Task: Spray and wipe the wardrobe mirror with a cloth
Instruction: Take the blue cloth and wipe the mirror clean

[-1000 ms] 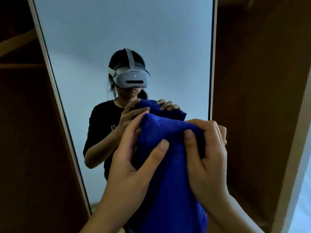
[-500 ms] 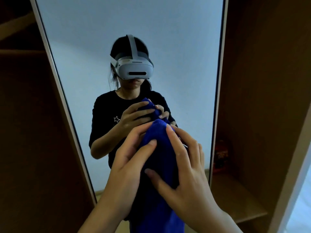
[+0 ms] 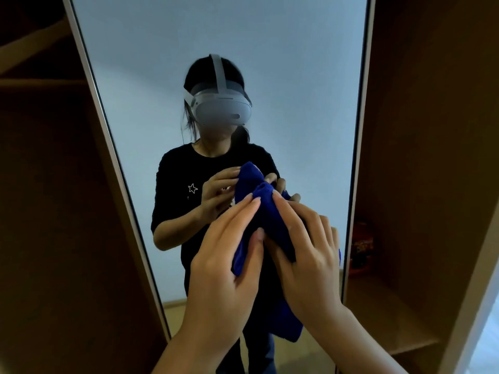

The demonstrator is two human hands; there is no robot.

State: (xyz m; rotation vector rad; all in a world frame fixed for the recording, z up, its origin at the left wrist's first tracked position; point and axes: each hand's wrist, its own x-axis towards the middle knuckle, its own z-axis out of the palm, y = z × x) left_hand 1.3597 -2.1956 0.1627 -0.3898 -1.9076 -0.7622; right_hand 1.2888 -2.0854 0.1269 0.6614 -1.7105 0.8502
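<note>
A tall wardrobe mirror [image 3: 297,63] in a thin pale frame fills the middle of the view. It reflects a person in a headset and a black T-shirt. In front of it I hold a bunched blue cloth [image 3: 272,225] between both hands. My left hand [image 3: 226,265] grips the cloth's left side with thumb and fingers. On the cloth's right side, my right hand [image 3: 307,255] lies with fingers spread over the fabric. The cloth's lower end hangs down below my hands. No spray bottle is in sight.
Dark brown wardrobe panels stand on both sides of the mirror. On the right is an open compartment with a low shelf [image 3: 388,319]; a small red-patterned object [image 3: 363,244] sits at its back. A pale edge [image 3: 480,319] runs down the far right.
My hands have folded the cloth into a narrower bundle, held lower in the view. The right hand has gone from a fist grip to fingers spread on the fabric.
</note>
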